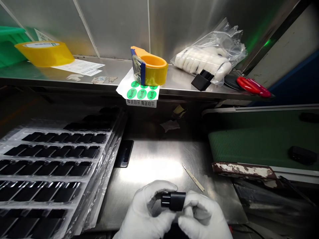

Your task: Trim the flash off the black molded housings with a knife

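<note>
Both my hands wear white gloves and meet low in the middle of the head view. Between them is a small black plastic housing [177,201], lying sideways with its pronged end to the left. My left hand [148,210] curls round that end, forefinger above and thumb below. At the plain right end, the fingers of my right hand [203,214] are bent in a pinch against the housing. Just beyond my right hand, a slim pale tool [193,179] marked A30, with a pointed metal tip, lies on the steel worktop [147,176].
Left stands a stack of trays [97,186] holding black parts, beside a dark flat phone-like device [124,153]. A green conveyor belt [254,139] runs at right. The shelf [107,81] bears a tape dispenser [156,71], tape roll [46,56], bagged white gloves [204,61] and red-handled tool [251,87].
</note>
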### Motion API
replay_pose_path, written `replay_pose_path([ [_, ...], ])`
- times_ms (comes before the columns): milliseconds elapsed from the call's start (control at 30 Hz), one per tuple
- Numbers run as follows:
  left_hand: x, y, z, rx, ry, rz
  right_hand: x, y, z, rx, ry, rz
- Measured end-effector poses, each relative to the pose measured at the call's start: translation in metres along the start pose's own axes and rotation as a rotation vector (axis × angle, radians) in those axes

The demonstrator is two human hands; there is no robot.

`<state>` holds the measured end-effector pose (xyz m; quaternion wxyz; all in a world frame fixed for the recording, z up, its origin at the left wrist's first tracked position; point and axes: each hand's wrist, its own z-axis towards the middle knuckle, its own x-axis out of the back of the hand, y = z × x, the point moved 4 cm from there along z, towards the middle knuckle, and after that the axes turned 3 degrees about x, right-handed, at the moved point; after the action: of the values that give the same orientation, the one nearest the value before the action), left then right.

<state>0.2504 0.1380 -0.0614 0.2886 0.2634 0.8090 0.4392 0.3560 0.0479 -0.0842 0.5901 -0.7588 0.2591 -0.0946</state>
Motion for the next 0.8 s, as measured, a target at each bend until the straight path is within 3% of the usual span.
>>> replay_pose_path([
  [167, -0.0009, 0.0027, -0.0018, 0.022, 0.018, 0.070, 0.0007, 0.0028, -0.0027, -0.039, 0.092, -0.032],
  [367, 0.0004, -0.0010, -0.0027, 0.054, 0.006, 0.150, 0.0012, -0.0013, -0.0045, -0.058, 0.143, -0.225],
  [567, -0.0002, 0.0032, -0.0006, -0.158, 0.017, 0.338, 0.0058, 0.0016, -0.0001, -0.050, 0.120, -0.226],
  [667, -0.0006, -0.0001, -0.0001, -0.056, 0.009, 0.295, 0.0074, 0.0036, 0.0013, -0.114, 0.051, -0.193],
  [800, -0.0039, -0.0037, 0.0014, 0.077, -0.003, 0.196, 0.0069, 0.0032, -0.0006, -0.136, 0.062, -0.160],
])
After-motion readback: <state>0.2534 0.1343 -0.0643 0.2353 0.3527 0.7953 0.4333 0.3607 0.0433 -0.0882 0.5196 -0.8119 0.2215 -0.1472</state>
